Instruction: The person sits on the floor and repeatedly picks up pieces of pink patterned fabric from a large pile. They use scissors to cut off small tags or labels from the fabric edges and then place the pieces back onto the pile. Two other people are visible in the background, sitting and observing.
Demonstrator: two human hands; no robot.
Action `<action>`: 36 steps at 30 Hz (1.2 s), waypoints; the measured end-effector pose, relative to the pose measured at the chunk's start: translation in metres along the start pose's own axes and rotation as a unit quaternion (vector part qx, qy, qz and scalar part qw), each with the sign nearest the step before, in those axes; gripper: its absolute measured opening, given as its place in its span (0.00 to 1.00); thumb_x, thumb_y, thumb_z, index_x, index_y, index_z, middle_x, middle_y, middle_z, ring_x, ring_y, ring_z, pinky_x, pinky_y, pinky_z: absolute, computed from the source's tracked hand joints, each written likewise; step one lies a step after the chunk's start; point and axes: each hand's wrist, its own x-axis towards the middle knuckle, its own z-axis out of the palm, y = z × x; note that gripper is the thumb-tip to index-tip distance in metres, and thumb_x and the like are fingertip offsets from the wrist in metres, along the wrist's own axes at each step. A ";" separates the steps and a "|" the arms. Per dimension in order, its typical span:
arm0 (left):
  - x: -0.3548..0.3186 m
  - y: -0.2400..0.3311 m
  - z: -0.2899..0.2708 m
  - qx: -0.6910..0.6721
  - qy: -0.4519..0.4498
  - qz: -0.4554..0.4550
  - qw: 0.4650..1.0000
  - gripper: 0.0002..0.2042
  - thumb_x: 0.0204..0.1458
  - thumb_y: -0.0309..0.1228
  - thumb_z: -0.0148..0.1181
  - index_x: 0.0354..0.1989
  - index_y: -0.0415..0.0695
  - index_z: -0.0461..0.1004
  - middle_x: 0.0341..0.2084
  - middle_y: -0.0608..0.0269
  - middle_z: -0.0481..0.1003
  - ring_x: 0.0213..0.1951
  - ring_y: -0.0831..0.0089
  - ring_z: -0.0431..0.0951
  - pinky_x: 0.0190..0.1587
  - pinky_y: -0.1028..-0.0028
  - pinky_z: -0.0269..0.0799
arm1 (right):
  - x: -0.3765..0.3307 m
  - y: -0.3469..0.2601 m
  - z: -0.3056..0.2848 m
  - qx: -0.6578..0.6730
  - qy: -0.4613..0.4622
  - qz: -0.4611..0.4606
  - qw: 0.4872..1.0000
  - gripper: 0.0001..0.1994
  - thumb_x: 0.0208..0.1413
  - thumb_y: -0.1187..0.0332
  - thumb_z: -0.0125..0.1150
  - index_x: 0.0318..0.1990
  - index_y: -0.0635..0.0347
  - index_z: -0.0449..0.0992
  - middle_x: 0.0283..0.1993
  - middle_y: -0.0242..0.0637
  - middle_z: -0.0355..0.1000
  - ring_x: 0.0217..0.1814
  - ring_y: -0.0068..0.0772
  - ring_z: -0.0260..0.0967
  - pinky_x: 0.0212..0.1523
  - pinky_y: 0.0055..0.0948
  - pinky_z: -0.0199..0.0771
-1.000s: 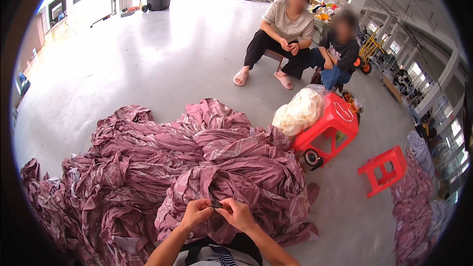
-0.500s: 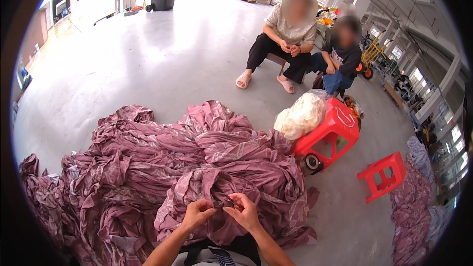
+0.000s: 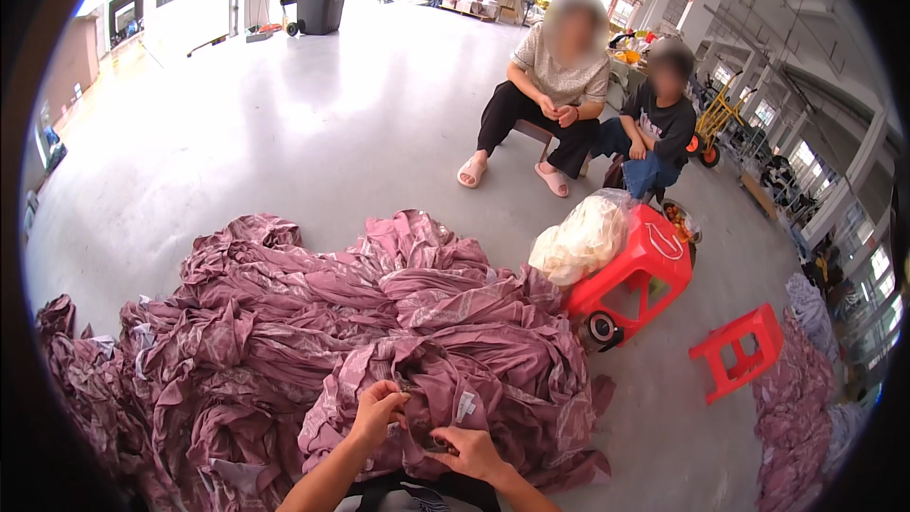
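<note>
Both hands work close together at the near edge of a big heap of mauve cloth point(image 3: 313, 322) spread over the grey floor point(image 3: 313, 133). The left hand point(image 3: 377, 410) is curled shut, pinching a fold of the cloth at the top of a small bunch. The right hand point(image 3: 471, 452) lies just below and to the right, fingers closed on the same bunch from underneath. Something small and dark sits between the two hands, but it is too small to tell whether it is a tool, a thread end or just shadow in the fold. A white tag point(image 3: 464, 406) hangs from the cloth just above the right hand.

The main risk is the bulk of the heap: the piece in hand seems to run on into the heavy folds behind it, so a hard pull could drag or tangle neighbouring folds, or tear at a seam. With the grip this tight and the fingers so near each other, any sharp point there could nick a fingertip or snag the weave.

A red toy car point(image 3: 635, 275) carrying a pale bag point(image 3: 580, 239) stands touching the heap's right edge; dragged cloth could catch it. A red stool point(image 3: 739, 353) and two seated people point(image 3: 588, 95) are well apart from the work.
</note>
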 end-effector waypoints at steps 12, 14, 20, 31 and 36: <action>-0.006 -0.013 0.002 0.163 -0.050 0.039 0.985 0.11 0.56 0.35 0.59 0.37 0.40 0.72 0.28 0.66 0.76 0.27 0.80 0.75 0.29 0.80 0.70 | -0.010 -0.005 -0.053 0.010 -0.014 -0.021 1.000 0.12 0.42 0.71 0.66 0.36 0.60 0.76 0.24 0.37 0.70 0.21 0.32 0.68 0.23 0.25 0.66; -0.010 -0.015 0.008 0.235 -0.078 0.055 0.967 0.14 0.57 0.37 0.57 0.42 0.38 0.73 0.30 0.66 0.76 0.33 0.81 0.74 0.35 0.79 0.70 | -0.009 -0.009 -0.066 0.049 0.007 0.023 0.998 0.11 0.43 0.73 0.66 0.37 0.61 0.76 0.22 0.36 0.69 0.19 0.24 0.65 0.22 0.21 0.63; -0.032 -0.017 0.011 0.499 -0.169 0.140 0.838 0.22 0.52 0.48 0.58 0.44 0.41 0.75 0.36 0.54 0.77 0.39 0.65 0.79 0.42 0.71 0.73 | -0.013 -0.004 -0.083 0.300 0.174 0.125 0.930 0.03 0.49 0.75 0.66 0.30 0.63 0.77 0.20 0.18 0.63 0.21 0.07 0.54 0.21 0.14 0.50; -0.061 -0.032 -0.018 0.553 -0.281 0.230 0.750 0.31 0.51 0.56 0.52 0.57 0.46 0.67 0.45 0.48 0.73 0.47 0.50 0.72 0.50 0.62 0.68 | -0.022 0.003 -0.145 0.458 0.490 0.028 0.742 0.08 0.56 0.66 0.53 0.41 0.57 0.68 0.32 0.28 0.67 0.34 0.22 0.66 0.38 0.23 0.67; -0.086 0.006 -0.005 0.587 -0.269 0.307 0.699 0.31 0.50 0.46 0.56 0.62 0.48 0.60 0.50 0.53 0.70 0.47 0.54 0.73 0.51 0.61 0.66 | -0.014 -0.007 -0.155 0.428 0.522 0.081 0.733 0.08 0.57 0.63 0.53 0.38 0.56 0.70 0.32 0.27 0.67 0.33 0.21 0.66 0.37 0.23 0.66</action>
